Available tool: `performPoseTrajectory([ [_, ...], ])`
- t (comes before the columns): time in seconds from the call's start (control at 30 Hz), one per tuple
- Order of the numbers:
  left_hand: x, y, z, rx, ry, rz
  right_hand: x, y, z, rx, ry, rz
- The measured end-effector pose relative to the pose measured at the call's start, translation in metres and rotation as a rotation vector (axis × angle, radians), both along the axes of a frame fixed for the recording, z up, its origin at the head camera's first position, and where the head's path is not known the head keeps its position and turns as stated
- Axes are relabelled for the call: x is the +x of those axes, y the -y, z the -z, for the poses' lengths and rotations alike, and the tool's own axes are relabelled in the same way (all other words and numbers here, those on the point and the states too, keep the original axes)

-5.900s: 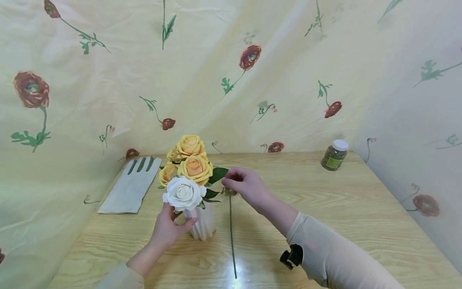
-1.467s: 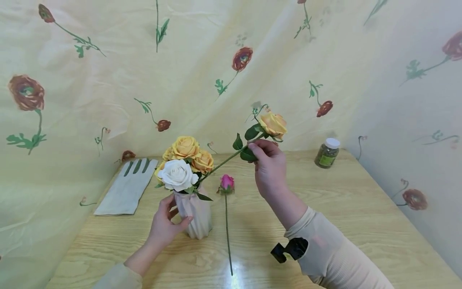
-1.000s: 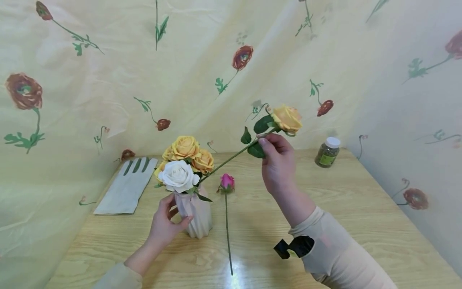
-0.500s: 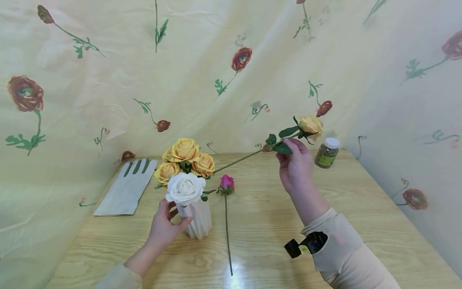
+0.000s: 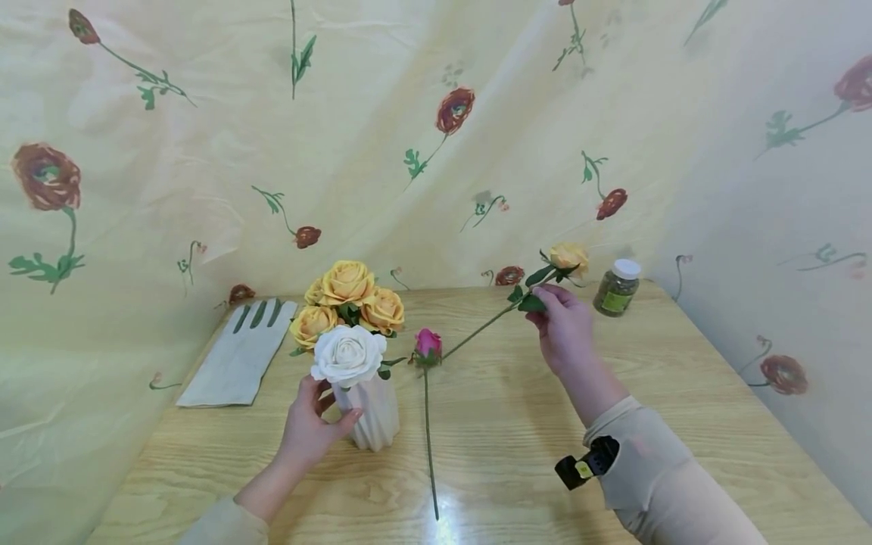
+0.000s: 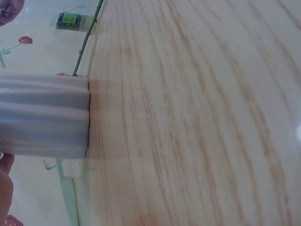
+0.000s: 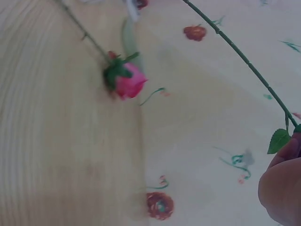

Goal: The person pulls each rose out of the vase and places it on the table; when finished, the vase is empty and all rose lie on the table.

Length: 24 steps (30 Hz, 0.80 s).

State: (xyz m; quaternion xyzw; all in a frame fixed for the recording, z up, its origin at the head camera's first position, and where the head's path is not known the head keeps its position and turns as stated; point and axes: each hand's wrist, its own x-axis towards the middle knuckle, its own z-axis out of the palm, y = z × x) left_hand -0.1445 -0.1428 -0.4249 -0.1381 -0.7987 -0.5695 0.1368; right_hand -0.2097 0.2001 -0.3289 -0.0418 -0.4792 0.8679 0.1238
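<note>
1. Nearest the camera, a pink rosebud (image 5: 428, 343) is lying on the wooden table (image 5: 681, 424), its long stem running toward the person and its bud pointing away, just right of the vase.
2. The left hand (image 5: 309, 428) is gripping the white ribbed vase (image 5: 376, 412), with the thumb curled round its front and the fingers wrapping the left side. The vase is standing upright on the table.
3. A white rose (image 5: 347, 354) is sitting at the front of the vase, with several yellow roses (image 5: 347, 284) bunched behind and above it.
4. The right hand (image 5: 565, 329) is pinching the stem of a single yellow rose (image 5: 568, 257) between thumb and fingertips, just below its leaves. The flower is hanging in the air, clear of the vase, over the right half of the table; its stem is slanting down and left, with its lower end near the pink rosebud.
5. In the right wrist view the thumb and a fingertip (image 7: 282, 188) are pressing together on that stem beside a leaf.
6. Farther back on the left, a flat paper sleeve (image 5: 241, 356) is lying on the table.
7. At the far right corner, a small jar (image 5: 616, 288) with a white lid is standing upright, near the held flower but apart from it.
8. A floral cloth (image 5: 409, 113) is hanging behind the table.
</note>
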Motion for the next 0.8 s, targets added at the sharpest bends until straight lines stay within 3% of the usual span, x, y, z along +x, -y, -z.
performPoseTrajectory([
  [0.23,0.0,0.0,-0.001,0.013,-0.002,0.011,-0.005,0.002,0.025,0.213,0.109,-0.096],
  [0.4,0.005,-0.003,-0.011,0.013,0.0,0.022,-0.005,0.008,0.043,0.395,0.161,-0.181],
  [0.63,0.013,-0.008,-0.026,-0.007,0.008,0.022,-0.009,0.018,0.059,0.469,0.175,-0.239],
  [0.8,0.007,-0.003,-0.014,-0.011,0.021,0.025,-0.011,0.025,0.07,0.496,0.171,-0.269],
])
